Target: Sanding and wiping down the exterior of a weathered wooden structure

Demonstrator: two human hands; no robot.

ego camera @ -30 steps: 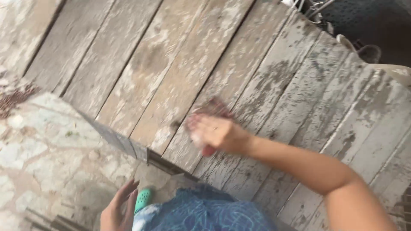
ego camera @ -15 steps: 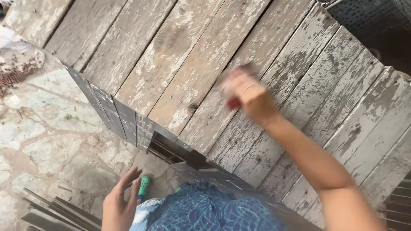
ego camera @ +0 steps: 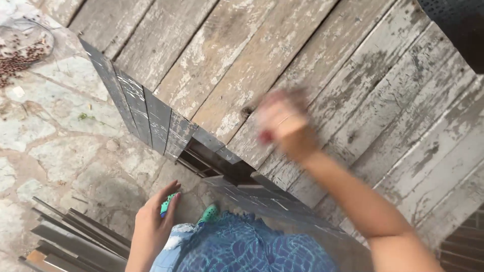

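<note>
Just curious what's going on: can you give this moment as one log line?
right hand: blurred, on weathered plank table, something reddish in grip | left hand: empty, hanging at side | floor: stone paving

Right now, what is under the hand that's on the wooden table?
The right hand is over worn, paint-flaked planks. Something reddish peeks from its grip, too blurred to name. The wood beneath the palm is hidden.

You have no packages, labels, signs or screens in view: none on the weathered grey plank tabletop with flaking white paint point(ego camera: 312, 65), none beside it on the stone paving, none below its near edge.
</note>
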